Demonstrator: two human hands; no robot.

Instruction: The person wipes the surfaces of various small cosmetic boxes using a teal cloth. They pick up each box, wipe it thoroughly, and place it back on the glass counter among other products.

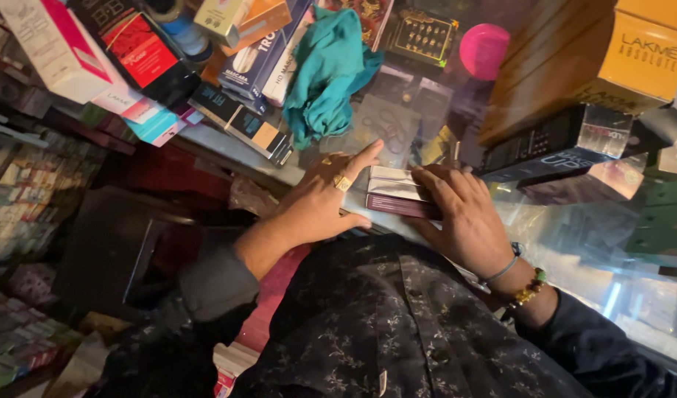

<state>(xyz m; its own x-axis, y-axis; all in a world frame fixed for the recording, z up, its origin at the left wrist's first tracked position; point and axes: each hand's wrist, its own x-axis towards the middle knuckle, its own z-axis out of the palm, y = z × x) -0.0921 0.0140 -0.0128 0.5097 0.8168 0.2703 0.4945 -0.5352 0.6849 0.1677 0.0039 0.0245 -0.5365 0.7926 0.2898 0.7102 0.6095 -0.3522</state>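
- Small boxes (394,193), a short stack of slim packets in silver and dark maroon, lie on the glass desk (574,243) at the middle of the frame, between the two hands
- left hand (320,203) lies flat against the left end of the stack, palm down, with a gold ring (341,182) on one finger; its fingers (364,156) are spread wide and stretched toward the upper right, the thumb along the near edge of the boxes
- right hand (460,214) rests over the right end of the stack, its fingers (427,184) close together and laid flat on top of the boxes, pressing rather than gripping
- on the right wrist sit a thin silver bangle (505,267) and a beaded bracelet (531,289) with green and amber beads
- teal cloth (325,70) lies crumpled on the desk in the upper middle of the frame, well above the left hand
- round pink lid (483,50) shows near the top, right of the cloth
- cartons in white, pink, red and dark blue (132,55) are heaped across the upper left
- large yellow carton (644,51) fills the upper right corner, with a black box (552,144) below it, near the right hand
- dark patterned shirt (383,324) of the person fills the lower middle of the frame
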